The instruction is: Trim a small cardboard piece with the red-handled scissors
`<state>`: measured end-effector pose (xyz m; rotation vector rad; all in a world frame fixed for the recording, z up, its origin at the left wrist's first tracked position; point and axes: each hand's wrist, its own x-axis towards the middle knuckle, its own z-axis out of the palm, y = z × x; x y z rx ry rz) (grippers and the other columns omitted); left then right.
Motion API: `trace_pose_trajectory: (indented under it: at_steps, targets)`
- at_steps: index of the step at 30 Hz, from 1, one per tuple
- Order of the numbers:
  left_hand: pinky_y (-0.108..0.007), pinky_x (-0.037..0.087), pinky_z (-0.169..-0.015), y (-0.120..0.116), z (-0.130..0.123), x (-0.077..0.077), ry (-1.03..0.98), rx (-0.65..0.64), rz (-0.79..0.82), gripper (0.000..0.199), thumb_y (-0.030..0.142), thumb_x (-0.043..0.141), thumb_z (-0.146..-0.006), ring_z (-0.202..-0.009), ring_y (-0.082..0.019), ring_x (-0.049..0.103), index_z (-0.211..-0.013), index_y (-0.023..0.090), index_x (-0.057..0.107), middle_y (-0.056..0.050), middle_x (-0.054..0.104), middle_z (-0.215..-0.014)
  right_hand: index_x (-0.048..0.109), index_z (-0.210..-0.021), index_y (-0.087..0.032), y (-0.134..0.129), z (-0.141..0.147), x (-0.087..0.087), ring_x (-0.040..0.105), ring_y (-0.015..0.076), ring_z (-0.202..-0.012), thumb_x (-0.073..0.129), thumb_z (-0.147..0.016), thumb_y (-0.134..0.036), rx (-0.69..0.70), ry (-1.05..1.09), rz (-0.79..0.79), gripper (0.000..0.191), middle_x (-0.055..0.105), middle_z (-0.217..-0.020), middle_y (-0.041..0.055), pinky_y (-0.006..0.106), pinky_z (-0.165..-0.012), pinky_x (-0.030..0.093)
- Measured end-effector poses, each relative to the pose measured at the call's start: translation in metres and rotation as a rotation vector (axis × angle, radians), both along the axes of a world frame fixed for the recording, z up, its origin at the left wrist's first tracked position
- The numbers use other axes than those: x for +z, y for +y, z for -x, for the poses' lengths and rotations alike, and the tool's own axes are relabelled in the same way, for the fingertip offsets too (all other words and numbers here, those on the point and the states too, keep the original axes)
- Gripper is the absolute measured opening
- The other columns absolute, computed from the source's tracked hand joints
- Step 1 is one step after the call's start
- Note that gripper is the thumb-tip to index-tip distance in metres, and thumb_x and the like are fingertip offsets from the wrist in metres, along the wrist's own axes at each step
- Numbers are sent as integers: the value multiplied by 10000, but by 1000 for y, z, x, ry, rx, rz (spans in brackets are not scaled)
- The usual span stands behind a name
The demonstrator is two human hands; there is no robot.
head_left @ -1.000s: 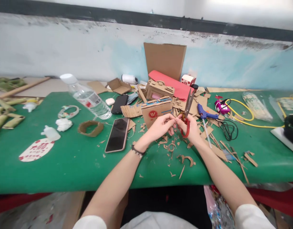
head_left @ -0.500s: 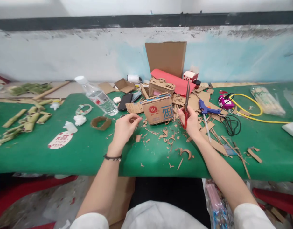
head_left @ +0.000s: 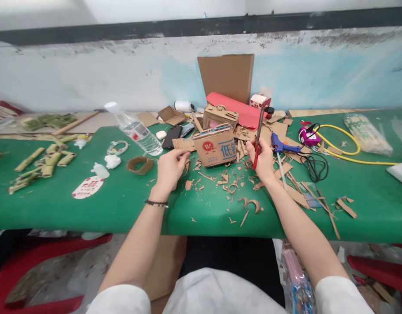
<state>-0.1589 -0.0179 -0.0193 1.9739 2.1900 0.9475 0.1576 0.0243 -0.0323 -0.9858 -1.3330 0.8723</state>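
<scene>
My right hand [head_left: 262, 162] is closed around the red handles of a pair of scissors [head_left: 259, 126], whose blades point up and away from me. Between my hands stands a small cardboard box [head_left: 214, 147] with red and blue print, slightly tilted. My left hand [head_left: 170, 169] is closed in a pinch at the box's left side, fingertips by a corrugated cardboard flap [head_left: 183, 144]. A small brownish bit shows near those fingers, but I cannot tell what it is. Cardboard scraps [head_left: 225, 179] lie in front of the box.
Behind the box sits another cardboard construction [head_left: 220, 117] near red paper [head_left: 242, 109]. To the right lie a blue glue gun [head_left: 284, 145], a yellow cable [head_left: 354, 141] and a black cord. A water bottle [head_left: 137, 133], cardboard ring [head_left: 139, 165] and green stalks [head_left: 50, 163] are left.
My left hand has turned and moved slightly up, closer to the corrugated flap. My right hand still holds the scissors upright. The whole view has shifted a little.
</scene>
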Motion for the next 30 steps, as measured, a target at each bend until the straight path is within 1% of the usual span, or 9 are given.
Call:
trace_pose_trajectory:
  at_steps: [4,6,9,13,15,18,21,24,30]
  targets:
    - [-299,510,-763,-18,-15,17,-141,-1,-35,398,513,518,-1043,-708,-195,694,-955,201,750,-34,775,-782,601,-949,-230,2,-5,0,581,171,-686,659,-959,-644,-48,-4,-38,418,615,-780,23,273,-577,480]
    - [-307,506,-752,-30,-20,22,-111,-32,-12,461,530,449,-1073,-693,-197,683,-900,208,730,-34,754,-749,603,-953,-228,5,-8,-1,568,167,-675,651,-971,-635,-91,-10,-56,410,603,-784,23,277,-574,476]
    - [-360,500,-788,-56,-20,19,162,-101,80,352,458,506,-1051,-852,-272,722,-1019,226,769,-76,805,-927,600,-998,-225,10,-13,-4,576,178,-679,634,-979,-644,-135,-7,-70,421,593,-785,28,285,-567,477]
    - [-481,483,-955,-90,-18,2,460,-186,182,365,237,510,-1007,-1315,-384,624,-1308,230,717,-141,780,-1264,603,-1138,-213,15,-17,-7,614,199,-701,591,-982,-692,-115,4,-57,504,624,-813,48,297,-564,488]
    - [-516,467,-987,-99,-19,-5,507,-184,196,395,178,478,-1005,-1351,-381,594,-1326,247,698,-131,784,-1251,605,-1143,-212,16,-16,-8,618,201,-706,605,-968,-704,-85,-2,-44,521,633,-823,51,302,-574,491]
    - [-519,487,-967,-98,-19,-10,504,-193,201,365,169,493,-988,-1271,-391,610,-1271,233,714,-143,765,-1237,608,-1055,-214,15,-15,-8,610,197,-716,645,-955,-675,-98,-3,-39,473,626,-812,47,305,-590,495]
    - [-465,532,-911,-90,-17,-6,371,-225,205,255,214,520,-979,-1096,-350,670,-1093,212,747,-143,740,-1144,600,-984,-218,14,-12,-8,611,190,-729,671,-951,-639,-132,10,-41,428,620,-799,41,293,-593,506]
    - [-395,559,-871,-81,-23,6,104,-275,164,202,300,557,-992,-948,-267,711,-998,228,747,-93,739,-1067,592,-958,-228,10,-9,-6,601,179,-694,692,-937,-637,-113,26,-30,422,609,-765,21,278,-566,502]
    - [-356,619,-879,-41,-79,32,-684,-437,112,240,400,805,-876,-902,-231,767,-999,199,759,-77,805,-983,591,-968,-244,3,0,-6,501,135,-545,701,-919,-689,74,23,38,462,591,-716,-16,267,-482,406]
